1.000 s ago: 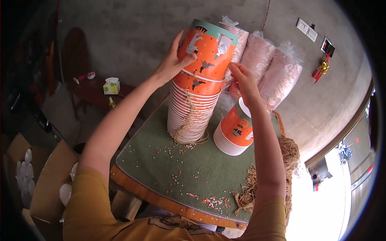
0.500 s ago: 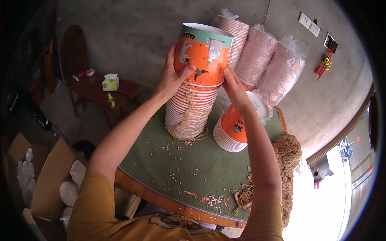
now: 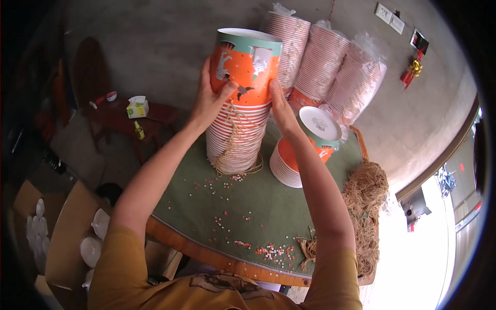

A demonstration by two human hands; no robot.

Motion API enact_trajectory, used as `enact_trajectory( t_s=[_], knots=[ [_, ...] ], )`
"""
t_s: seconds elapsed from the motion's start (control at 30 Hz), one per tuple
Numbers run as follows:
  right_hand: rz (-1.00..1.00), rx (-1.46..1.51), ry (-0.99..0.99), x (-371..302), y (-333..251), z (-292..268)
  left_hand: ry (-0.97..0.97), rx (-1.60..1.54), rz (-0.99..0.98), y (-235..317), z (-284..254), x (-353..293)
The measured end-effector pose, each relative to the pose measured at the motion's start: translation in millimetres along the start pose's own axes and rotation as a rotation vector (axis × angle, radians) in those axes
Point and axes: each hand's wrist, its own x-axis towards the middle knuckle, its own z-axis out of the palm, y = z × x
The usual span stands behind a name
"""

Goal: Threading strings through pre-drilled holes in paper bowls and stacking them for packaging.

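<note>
Between my two hands is an orange paper bucket (image 3: 245,70), upside down, with a teal band and printed animals. It tops a tall stack of nested paper buckets (image 3: 235,137) whose white rims show as stripes. My left hand (image 3: 213,101) curls round its left side, thumb across the front. My right hand (image 3: 281,108) presses its right side with the fingers partly hidden behind. Loose strands of tan twine (image 3: 238,134) hang down the front of the stack to the table. A shorter upside-down stack (image 3: 287,163) stands to the right, partly behind my right forearm.
Small red and white beads (image 3: 276,253) lie scattered over the green tabletop (image 3: 206,206). A heap of twine (image 3: 364,186) sits at the right edge. Plastic-wrapped bucket stacks (image 3: 323,62) stand behind. An open cardboard box (image 3: 67,232) with white bags is lower left.
The top bucket now sits flush on the tall stack; earlier its lower rim stood out slightly. Both hands keep their hold. The whole view has shifted a little.
</note>
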Motion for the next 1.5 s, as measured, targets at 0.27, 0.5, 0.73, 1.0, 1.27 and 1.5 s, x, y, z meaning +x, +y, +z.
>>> enact_trajectory(
  t_s=[0.27,0.5,0.73,1.0,1.27,1.5],
  knots=[
    [-0.239,-1.261,0.058,-58.7,-32.4,-83.7,0.14,0.283,0.298,34.9,-18.2,-48.4],
    [-0.034,-1.063,0.035,-74.3,-38.3,-119.1,-0.444,0.15,0.118,22.3,100.7,-152.8],
    [-0.053,-0.957,0.239,-82.3,-75.3,-131.6,-0.3,0.184,0.071,-14.9,150.4,-149.8],
    [-0.271,-0.954,0.445,-79.7,-110.5,-144.7,-0.166,0.267,0.127,-17.6,148.6,-134.6],
    [-0.525,-0.592,0.493,-121.1,-149.3,-174.6,-0.097,-0.594,-0.202,90.6,188.7,-84.0],
    [-0.306,-0.359,0.724,-176.7,-152.4,-210.3,-0.055,-0.85,-0.209,126.9,167.1,-77.3]
  ],
)
